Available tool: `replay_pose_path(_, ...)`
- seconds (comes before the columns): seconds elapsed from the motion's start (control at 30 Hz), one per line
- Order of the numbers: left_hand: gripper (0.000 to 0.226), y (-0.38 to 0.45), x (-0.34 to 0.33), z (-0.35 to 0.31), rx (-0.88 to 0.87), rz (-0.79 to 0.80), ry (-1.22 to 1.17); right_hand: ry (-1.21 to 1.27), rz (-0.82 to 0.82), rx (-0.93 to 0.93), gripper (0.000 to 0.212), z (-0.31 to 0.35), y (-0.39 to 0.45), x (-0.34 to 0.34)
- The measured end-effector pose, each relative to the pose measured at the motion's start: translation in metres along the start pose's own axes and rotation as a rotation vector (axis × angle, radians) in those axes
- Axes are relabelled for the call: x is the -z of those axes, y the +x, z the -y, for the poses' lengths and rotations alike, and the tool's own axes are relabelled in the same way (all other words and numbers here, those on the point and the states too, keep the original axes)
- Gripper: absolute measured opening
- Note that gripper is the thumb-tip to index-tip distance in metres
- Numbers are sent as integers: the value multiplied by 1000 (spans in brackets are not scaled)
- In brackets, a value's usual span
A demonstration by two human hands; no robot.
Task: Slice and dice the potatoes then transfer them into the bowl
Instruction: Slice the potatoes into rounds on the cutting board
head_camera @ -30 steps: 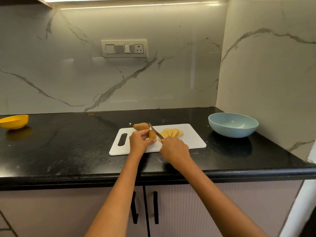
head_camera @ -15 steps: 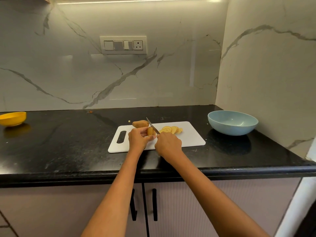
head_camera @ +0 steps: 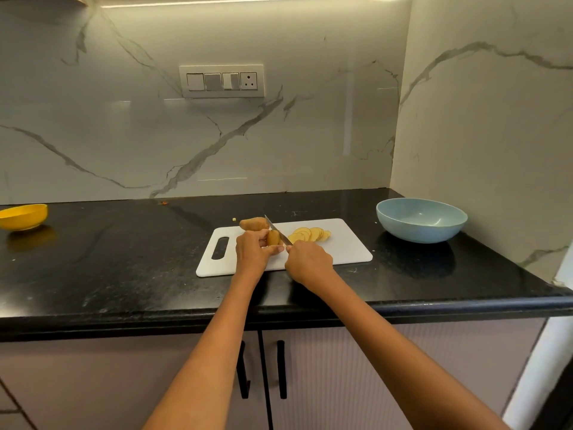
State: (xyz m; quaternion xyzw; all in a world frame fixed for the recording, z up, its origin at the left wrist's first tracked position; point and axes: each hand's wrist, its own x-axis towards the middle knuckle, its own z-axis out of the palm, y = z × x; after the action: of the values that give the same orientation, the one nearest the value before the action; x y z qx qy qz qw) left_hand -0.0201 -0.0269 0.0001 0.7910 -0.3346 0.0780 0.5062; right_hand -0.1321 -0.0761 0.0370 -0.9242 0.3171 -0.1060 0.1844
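Note:
A white cutting board [head_camera: 350, 249] lies on the black counter. My left hand [head_camera: 251, 254] pins a partly cut potato [head_camera: 273, 238] on the board. My right hand [head_camera: 308, 263] grips a knife [head_camera: 277, 233] whose blade rests against the potato's cut end. Several round yellow slices [head_camera: 310, 234] are fanned out to the right of the blade. A whole brown potato [head_camera: 254, 224] sits at the board's far edge, behind my left hand. The light blue bowl [head_camera: 421, 220] stands to the right of the board, with nothing visible in it.
A yellow bowl [head_camera: 23, 216] sits at the far left of the counter [head_camera: 108, 259]. Marble walls close the back and right side. A switch panel [head_camera: 221, 81] hangs on the back wall. Cabinet doors with black handles [head_camera: 280, 369] are below the counter edge.
Both hands have stayed at the potato, with the knife blade shifting slightly along it. The camera view has tilted a little.

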Motion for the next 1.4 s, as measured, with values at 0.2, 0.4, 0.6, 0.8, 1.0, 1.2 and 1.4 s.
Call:
replay_pose_path(0.2, 18, 1, 0, 3, -19, -4, 9, -2, 7, 8, 30, -5, 0, 1)
replay_pose_path(0.4, 27, 6, -2, 5, 29, -109, -5, 8, 19, 12, 27, -1, 7, 2)
replay_pose_path(0.6, 15, 8, -2, 9, -147, -177, -31, -1, 23, 37, 26, 1, 5, 0)
replay_pose_path(0.8, 18, 9, -2, 7, -119, -175, -39, -28, 66, 23, 28, 4, 11, 8)
replay_pose_path(1.0, 18, 10, -5, 9, -97, -192, -46, -67, 76, 43, 29, 4, 14, 8)
replay_pose_path(1.2, 16, 10, -6, 8, -110, -191, -56, -65, 45, 61, 26, -8, 8, 7)
replay_pose_path(1.4, 17, 13, -4, 10, -88, -209, -61, -94, 63, 77, 26, -3, 12, 9)
